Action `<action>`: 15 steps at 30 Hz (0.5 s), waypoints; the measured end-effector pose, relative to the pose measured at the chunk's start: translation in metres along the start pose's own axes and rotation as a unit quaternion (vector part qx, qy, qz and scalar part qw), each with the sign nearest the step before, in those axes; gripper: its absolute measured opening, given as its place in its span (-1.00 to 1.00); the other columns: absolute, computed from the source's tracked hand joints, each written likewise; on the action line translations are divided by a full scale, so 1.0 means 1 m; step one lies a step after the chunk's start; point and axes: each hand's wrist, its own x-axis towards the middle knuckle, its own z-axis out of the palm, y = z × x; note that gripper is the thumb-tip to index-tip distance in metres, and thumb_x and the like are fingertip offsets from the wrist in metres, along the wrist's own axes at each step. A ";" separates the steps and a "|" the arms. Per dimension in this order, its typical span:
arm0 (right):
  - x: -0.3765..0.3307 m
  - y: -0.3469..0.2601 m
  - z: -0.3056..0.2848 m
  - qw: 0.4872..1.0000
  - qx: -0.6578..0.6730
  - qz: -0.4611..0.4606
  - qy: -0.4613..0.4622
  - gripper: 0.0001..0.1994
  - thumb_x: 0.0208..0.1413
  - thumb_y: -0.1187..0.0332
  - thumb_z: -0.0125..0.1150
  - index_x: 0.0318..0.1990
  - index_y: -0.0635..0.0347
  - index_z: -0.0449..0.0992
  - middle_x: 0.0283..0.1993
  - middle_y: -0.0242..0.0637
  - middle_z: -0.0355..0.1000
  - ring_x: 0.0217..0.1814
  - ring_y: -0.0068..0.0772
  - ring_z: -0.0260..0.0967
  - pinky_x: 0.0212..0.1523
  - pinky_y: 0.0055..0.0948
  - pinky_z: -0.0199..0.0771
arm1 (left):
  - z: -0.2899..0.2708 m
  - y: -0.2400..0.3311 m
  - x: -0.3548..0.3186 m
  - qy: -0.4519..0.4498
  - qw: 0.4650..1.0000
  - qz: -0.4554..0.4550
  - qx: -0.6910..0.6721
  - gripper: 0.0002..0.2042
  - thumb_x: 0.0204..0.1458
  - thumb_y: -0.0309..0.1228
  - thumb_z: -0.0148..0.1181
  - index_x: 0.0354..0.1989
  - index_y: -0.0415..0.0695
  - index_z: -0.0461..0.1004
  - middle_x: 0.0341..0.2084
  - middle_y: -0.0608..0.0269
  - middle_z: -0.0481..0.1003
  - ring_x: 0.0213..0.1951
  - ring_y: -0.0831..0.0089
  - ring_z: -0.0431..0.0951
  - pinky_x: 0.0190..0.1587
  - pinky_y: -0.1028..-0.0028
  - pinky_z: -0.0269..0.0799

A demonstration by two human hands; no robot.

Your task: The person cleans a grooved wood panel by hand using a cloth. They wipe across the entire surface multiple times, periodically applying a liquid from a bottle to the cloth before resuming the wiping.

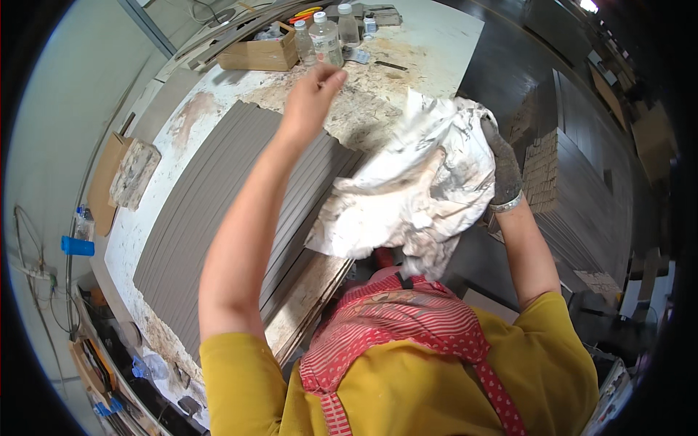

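My right hand (504,166), in a grey work glove, grips a large crumpled white cloth (414,189) stained with brown and dark smears; the cloth hangs in front of my chest. My bare left hand (314,91) is raised over the workbench with its fingers pinched together, and I cannot tell whether anything small is between them. Under my left arm lies a set of long grey grooved boards (211,218) laid side by side on the bench. I wear a yellow shirt and a red patterned apron (392,320).
The white workbench (429,43) is smeared with brown residue. At its far end stand several clear plastic bottles (325,38) and a cardboard box (258,54). A stained block (134,173) lies at the left edge. Stacked tiles and boards (560,174) sit on the dark floor to the right.
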 end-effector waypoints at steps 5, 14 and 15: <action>-0.007 0.005 -0.003 0.999 0.030 -0.026 -0.034 -0.55 0.13 0.38 0.07 0.16 0.40 0.28 0.11 -0.02 0.38 0.11 -0.16 0.40 0.19 -0.19 0.37 | 0.060 0.035 -0.111 -0.121 0.985 0.095 -0.077 -0.73 0.06 -0.41 0.20 -0.09 -0.22 0.40 -0.22 0.23 0.47 -0.27 0.49 0.47 -0.16 0.50 0.41; -0.020 0.005 0.012 0.987 -0.060 -0.121 -0.083 -0.47 0.04 0.41 0.04 0.22 0.30 0.23 0.19 -0.04 0.31 0.23 -0.12 0.27 0.25 -0.17 0.27 | 0.074 -0.003 -0.128 -0.270 0.944 -0.070 -0.174 -0.70 0.10 -0.28 0.18 -0.16 -0.30 0.49 -0.46 0.19 0.54 -0.35 0.46 0.49 -0.25 0.43 0.39; -0.027 -0.005 0.005 0.983 -0.116 -0.107 -0.089 -0.47 0.05 0.44 0.03 0.23 0.30 0.20 0.21 -0.05 0.27 0.28 -0.12 0.21 0.31 -0.15 0.19 | 0.049 0.003 -0.114 -0.221 0.954 -0.109 -0.169 -0.73 0.10 -0.28 0.18 -0.21 -0.28 0.52 -0.47 0.21 0.55 -0.38 0.50 0.49 -0.29 0.46 0.39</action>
